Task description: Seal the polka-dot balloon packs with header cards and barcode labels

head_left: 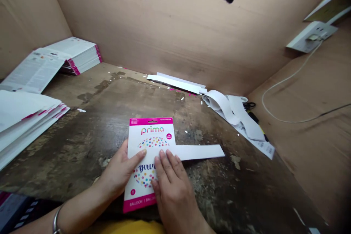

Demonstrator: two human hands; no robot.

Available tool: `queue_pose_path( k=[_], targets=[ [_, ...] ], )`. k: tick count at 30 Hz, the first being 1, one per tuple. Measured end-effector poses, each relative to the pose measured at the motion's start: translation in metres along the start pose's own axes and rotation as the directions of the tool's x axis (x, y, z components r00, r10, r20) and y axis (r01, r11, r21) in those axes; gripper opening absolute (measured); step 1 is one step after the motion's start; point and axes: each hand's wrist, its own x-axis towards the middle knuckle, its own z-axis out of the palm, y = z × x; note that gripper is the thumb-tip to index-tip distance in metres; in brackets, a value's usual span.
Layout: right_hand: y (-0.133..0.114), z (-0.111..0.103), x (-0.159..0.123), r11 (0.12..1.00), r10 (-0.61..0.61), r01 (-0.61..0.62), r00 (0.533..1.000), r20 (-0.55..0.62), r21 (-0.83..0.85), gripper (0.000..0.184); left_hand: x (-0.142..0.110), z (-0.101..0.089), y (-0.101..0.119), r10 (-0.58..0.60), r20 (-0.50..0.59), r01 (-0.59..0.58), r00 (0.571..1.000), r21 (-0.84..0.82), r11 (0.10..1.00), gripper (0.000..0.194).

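A white balloon package card with a pink top band, the word "prima" and coloured dots lies flat on the worn wooden table. A white paper strip runs across its middle and sticks out to the right. My left hand rests on the card's left edge, index finger stretched along the strip. My right hand lies flat on the card's lower right, fingers together and straight, pressing the strip's end. Neither hand grips anything.
Stacks of white printed cards with pink edges lie at the left and far left. Loose white paper strips and flat sheets lie at the back right. A white socket with a cable hangs on the right board wall.
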Motion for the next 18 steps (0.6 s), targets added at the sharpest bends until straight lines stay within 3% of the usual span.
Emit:
queue_pose_path(
  k=[6,9,11,13,14,16,18],
  targets=[
    [0.001,0.016,-0.004,0.982,0.165,-0.168,0.986,-0.034,-0.086,0.047,-0.009,0.002,-0.005,0.059,-0.032,-0.061,0.998,-0.069,0.996,0.062],
    [0.001,0.014,-0.005,0.940,0.337,-0.336,0.941,-0.009,0.052,0.053,-0.009,0.002,-0.009,0.058,-0.027,-0.059,0.998,-0.077,0.995,0.059],
    [0.005,0.009,-0.001,0.843,0.469,-0.473,0.880,0.078,0.255,0.056,-0.009,0.001,-0.011,0.050,-0.012,-0.051,0.999,-0.094,0.994,0.060],
    [0.013,0.001,0.006,0.597,0.580,-0.607,0.778,0.242,0.524,0.057,-0.010,0.000,-0.013,0.049,0.004,-0.049,0.999,-0.111,0.993,0.062],
    [0.018,-0.003,0.010,0.403,0.591,-0.645,0.725,0.353,0.649,0.055,-0.011,0.000,-0.013,0.054,0.010,-0.052,0.999,-0.117,0.992,0.064],
    [0.028,-0.012,0.020,-0.042,0.493,-0.633,0.660,0.567,0.773,0.048,-0.013,-0.001,-0.012,0.066,0.013,-0.063,0.998,-0.121,0.991,0.066],
    [0.035,-0.018,0.026,-0.377,0.295,-0.589,0.656,0.695,0.715,0.044,-0.015,-0.002,-0.010,0.061,0.044,-0.055,0.997,-0.114,0.992,0.067]
  ],
)
